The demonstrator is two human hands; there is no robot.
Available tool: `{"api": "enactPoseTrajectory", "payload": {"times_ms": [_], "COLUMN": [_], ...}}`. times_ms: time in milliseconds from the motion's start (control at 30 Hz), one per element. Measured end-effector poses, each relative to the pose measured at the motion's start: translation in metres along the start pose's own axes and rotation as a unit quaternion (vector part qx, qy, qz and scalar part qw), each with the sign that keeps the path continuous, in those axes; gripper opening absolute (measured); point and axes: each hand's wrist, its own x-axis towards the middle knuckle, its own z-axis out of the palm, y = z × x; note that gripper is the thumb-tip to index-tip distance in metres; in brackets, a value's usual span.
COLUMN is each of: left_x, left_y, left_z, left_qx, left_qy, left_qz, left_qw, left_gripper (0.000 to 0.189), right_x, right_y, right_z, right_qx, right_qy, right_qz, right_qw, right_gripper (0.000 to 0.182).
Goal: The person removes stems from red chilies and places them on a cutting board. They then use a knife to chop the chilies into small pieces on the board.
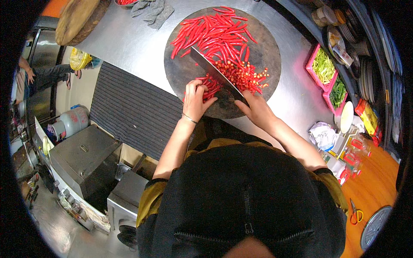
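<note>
A round, dark chopping board [271, 54] lies on the steel worktop. My right hand [256, 108] grips the handle end of a cleaver [214, 71], whose broad blade slants up and left across the board. Left of the blade, my left hand [196, 98] presses its bent fingers on a small bunch of red chillies [208, 86]. Chopped red chilli pieces [245, 75] are heaped on the blade's other side. Whole red chillies [213, 32] cover the far part of the board, some touching the chopped heap. The cleaver's handle is mostly hidden by my right hand.
A grey cloth [153, 13] and a wooden block [77, 21] sit at the back left. Pink baskets of cut pale green vegetable [323, 66] and darker greens [337, 92] stand at right, near stacked plates [366, 79]. Scissors [356, 213] lie lower right. Another person's hand [30, 75] shows far left.
</note>
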Motion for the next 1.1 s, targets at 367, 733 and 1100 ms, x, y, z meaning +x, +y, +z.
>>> {"api": "enactPoseTrajectory", "payload": {"times_ms": [367,733,1100], "left_x": [0.01,0.011,-0.004], "left_y": [-0.008,-0.012,-0.02], "left_z": [0.004,-0.003,0.025], "left_qx": [0.047,0.017,-0.023], "left_qy": [0.033,-0.011,0.019], "left_qz": [0.039,0.018,0.041], "left_qw": [0.998,1.0,0.999], "left_gripper": [0.035,0.044,0.032], "right_x": [0.009,0.008,0.025], "right_y": [-0.028,-0.024,-0.033], "right_z": [-0.005,-0.006,0.004], "right_qx": [-0.029,-0.029,-0.108], "right_qy": [-0.088,-0.036,-0.103], "right_qz": [0.097,0.076,0.126], "right_qw": [0.991,0.996,0.981], "right_gripper": [0.028,0.028,0.027]}}
